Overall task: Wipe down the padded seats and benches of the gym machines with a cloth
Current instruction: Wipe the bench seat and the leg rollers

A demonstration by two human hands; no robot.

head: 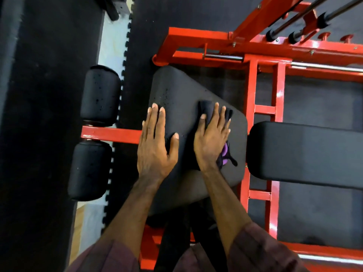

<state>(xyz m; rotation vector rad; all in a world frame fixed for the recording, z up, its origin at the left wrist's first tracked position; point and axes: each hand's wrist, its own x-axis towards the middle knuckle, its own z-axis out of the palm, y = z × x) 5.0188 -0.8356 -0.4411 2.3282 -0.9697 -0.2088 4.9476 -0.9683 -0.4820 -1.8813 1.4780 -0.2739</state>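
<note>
- Two sleeves [110, 258], dark maroon, lie nearest the camera at the bottom edge, one on each forearm; both forearms are bare from there up.
- Two hands are in view, both on one seat [176, 91], a black padded trapezoid with rounded corners.
- The left hand [156, 144] lies flat on the seat's left part, palm down, fingers straight and close together, thumb spread out to the right; it holds nothing.
- The right hand [211, 142] lies palm down on one cloth [206, 108], fingers straight and slightly spread, pressing it to the seat rather than gripping it.
- The cloth is dark, almost the seat's colour, bunched under the palm; it shows past the fingertips and again at the wrist side, where a purple patch peeks out.
- Small dark droplets speckle the seat beyond the left fingertips.
- One long black back pad [306, 154] sits just right of the seat, a narrow gap between them.
- Two black foam rollers [100, 95] sit to the left on a red crossbar, one above it and one below, also speckled.
- A red steel frame [253, 89] runs around and beneath the pads, with ladder-like rungs on the right and steel rods at top right.
- Black rubber floor mats [39, 95] with toothed interlocking edges lie around the machine, a pale strip of floor between them.
</note>
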